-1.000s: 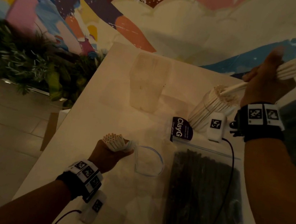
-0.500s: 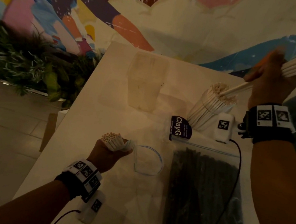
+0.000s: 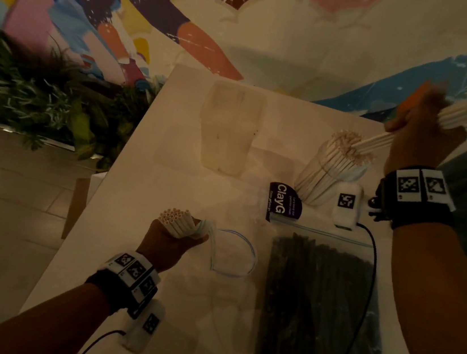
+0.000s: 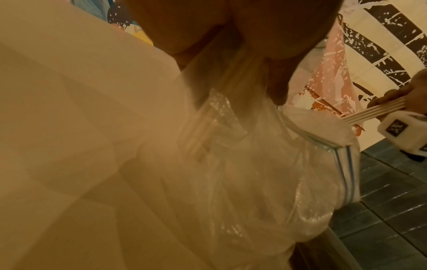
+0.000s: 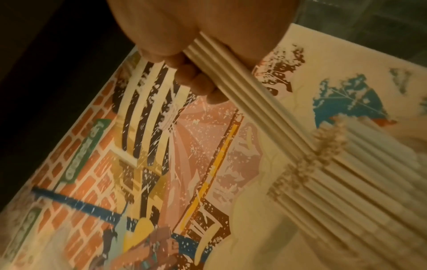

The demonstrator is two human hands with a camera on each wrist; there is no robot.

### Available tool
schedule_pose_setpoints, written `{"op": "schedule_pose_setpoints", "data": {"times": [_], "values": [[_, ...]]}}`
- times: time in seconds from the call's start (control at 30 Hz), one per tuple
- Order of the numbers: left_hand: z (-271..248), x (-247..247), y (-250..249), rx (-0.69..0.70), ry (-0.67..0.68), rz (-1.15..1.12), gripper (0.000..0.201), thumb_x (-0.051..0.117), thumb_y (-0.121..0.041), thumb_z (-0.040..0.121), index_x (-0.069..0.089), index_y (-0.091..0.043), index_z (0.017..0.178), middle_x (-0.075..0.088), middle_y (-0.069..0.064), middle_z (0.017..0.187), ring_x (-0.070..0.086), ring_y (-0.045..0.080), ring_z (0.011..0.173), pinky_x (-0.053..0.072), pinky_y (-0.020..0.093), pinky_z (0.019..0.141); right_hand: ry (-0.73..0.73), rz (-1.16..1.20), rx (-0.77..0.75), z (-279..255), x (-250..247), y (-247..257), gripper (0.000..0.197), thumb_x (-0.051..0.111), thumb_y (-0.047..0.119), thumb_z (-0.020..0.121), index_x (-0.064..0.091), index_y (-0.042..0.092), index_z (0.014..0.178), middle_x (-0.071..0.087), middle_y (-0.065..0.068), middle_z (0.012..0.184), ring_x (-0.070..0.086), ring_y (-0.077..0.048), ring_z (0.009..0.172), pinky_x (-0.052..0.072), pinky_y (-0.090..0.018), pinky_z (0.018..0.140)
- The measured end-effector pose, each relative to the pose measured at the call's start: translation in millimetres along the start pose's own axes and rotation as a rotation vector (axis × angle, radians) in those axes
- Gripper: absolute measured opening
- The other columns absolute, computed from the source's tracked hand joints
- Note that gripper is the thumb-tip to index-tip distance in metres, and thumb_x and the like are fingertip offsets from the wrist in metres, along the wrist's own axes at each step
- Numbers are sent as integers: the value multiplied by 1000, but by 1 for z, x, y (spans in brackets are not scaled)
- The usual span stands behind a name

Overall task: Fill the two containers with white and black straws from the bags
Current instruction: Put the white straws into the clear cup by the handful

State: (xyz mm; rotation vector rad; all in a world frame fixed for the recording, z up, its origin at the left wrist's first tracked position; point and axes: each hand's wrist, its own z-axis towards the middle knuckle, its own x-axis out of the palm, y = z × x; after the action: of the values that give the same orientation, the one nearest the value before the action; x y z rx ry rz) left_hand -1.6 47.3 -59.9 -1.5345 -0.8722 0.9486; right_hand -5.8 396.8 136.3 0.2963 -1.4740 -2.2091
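My right hand (image 3: 419,133) grips a small bundle of white straws (image 3: 380,138), whose lower ends dip into the clear container (image 3: 331,172) packed with white straws at the table's right. The right wrist view shows the same bundle (image 5: 249,102) meeting the straw tops (image 5: 323,155). My left hand (image 3: 173,240) holds a bunch of white straws (image 3: 176,219) together with the neck of a clear zip bag (image 3: 231,253), seen close in the left wrist view (image 4: 265,164). A second, empty clear container (image 3: 229,128) stands at the back. A zip bag of black straws (image 3: 319,304) lies flat at front right.
A purple card reading "ClayG" (image 3: 283,202) lies between the filled container and the black straw bag. The white table (image 3: 139,164) ends at its left edge beside a planter of green plants (image 3: 37,97). A painted mural wall (image 3: 247,15) rises behind.
My right hand with its straw bundle has drifted slightly right and up over the filled container. My left hand has stayed in place with its straws and bag.
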Motion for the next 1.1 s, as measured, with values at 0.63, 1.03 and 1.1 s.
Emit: {"op": "schedule_pose_setpoints", "data": {"times": [0.63, 1.03, 1.1], "values": [[-1, 2, -7, 5, 5, -12, 23, 71, 0, 76, 69, -19, 88, 70, -24, 75, 65, -5, 74, 49, 9, 63, 65, -34, -56, 1, 0, -8, 44, 52, 45, 94, 50, 15, 63, 47, 4, 39, 47, -18, 38, 52, -30, 59], [-3, 1, -11, 18, 11, 8, 27, 70, 1, 77, 68, -24, 86, 69, -27, 75, 64, -6, 74, 48, 8, 63, 90, -85, -47, 6, 4, -17, 47, 49, 50, 93, 53, 11, 67, 53, 2, 41, 52, -16, 40, 55, -29, 62], [-3, 1, -9, 17, 13, 0, 25, 70, 1, 76, 69, -21, 87, 69, -25, 75, 64, -5, 73, 48, 9, 63, 95, -92, -48, 4, 0, -19, 49, 51, 51, 91, 53, 3, 80, 52, 2, 41, 50, -14, 39, 52, -28, 56]]}}
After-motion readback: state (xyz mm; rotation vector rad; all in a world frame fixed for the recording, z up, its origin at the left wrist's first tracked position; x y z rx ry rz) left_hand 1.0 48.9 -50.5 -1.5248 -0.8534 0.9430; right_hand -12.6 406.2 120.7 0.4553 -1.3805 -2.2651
